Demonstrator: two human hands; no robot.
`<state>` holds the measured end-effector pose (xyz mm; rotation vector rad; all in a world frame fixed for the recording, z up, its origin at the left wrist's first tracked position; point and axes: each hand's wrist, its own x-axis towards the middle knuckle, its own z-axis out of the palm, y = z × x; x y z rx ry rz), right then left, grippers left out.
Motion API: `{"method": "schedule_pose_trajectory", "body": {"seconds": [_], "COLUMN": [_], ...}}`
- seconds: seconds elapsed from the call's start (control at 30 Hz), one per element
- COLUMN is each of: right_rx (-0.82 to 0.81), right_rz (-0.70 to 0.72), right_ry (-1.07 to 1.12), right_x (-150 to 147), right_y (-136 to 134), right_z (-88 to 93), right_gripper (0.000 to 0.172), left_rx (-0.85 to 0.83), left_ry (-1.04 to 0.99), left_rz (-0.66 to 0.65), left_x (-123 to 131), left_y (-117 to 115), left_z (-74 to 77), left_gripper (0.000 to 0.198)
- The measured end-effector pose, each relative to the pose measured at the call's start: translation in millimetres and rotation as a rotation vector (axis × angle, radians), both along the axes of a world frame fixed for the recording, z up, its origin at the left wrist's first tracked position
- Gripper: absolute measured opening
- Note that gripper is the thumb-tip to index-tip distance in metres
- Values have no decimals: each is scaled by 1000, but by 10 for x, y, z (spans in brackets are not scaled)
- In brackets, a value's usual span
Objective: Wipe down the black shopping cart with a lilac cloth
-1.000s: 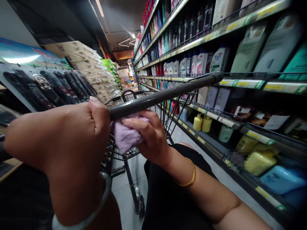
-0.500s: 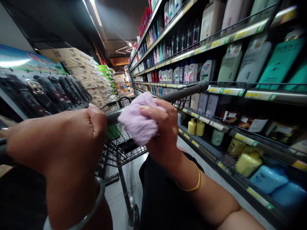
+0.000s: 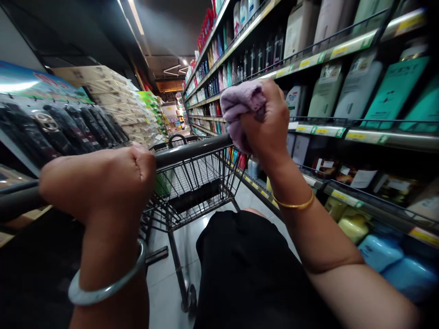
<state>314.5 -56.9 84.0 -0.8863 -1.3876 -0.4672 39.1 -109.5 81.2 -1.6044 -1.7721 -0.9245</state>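
Note:
My left hand is closed in a fist round the dark handle bar of a wire shopping cart. My right hand is wrapped round a crumpled lilac cloth at the bar's right end, where the hand and cloth hide the bar. A pale bangle circles my left wrist and a gold one my right. The cart basket shows a green item through its mesh.
Shelves of bottles, cartons and tubs with yellow price tags run along the right of a narrow aisle. On the left hang packaged dark goods and stacked beige packs. Grey tiled floor lies under the cart.
My right hand with the cloth has slid from the middle of the handle bar to its right end and now sits higher. The left fist has kept its grip.

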Motion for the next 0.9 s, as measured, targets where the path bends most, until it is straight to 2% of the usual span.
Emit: {"method": "schedule_pose_trajectory", "body": {"seconds": [0.07,0.17,0.3,0.4,0.57,0.77,0.9], "right_rx": [-106,-305,-447,-475,-370,-356,-369], "right_rz": [-20,67,141,69,-102,-126,-118], "right_ry": [-145,-421,-499,-423,-353,-385,-381], "right_x": [27,89,308,438,440,397,324], "right_y": [86,223,443,588,738,886,869], "right_z": [93,267,448,407,186,161,173], "right_gripper": [43,39,26,24,30,35,35], "left_rx": [74,96,70,81,24,13,16], "left_ry": [40,140,220,249,238,260,268], "left_rz": [95,136,168,165,130,149,146], "left_x": [41,40,21,31,37,-34,-163], "left_y": [44,144,313,429,573,760,870], "left_z": [15,21,26,30,48,56,53], "left_gripper": [69,73,78,83,86,86,84]}}
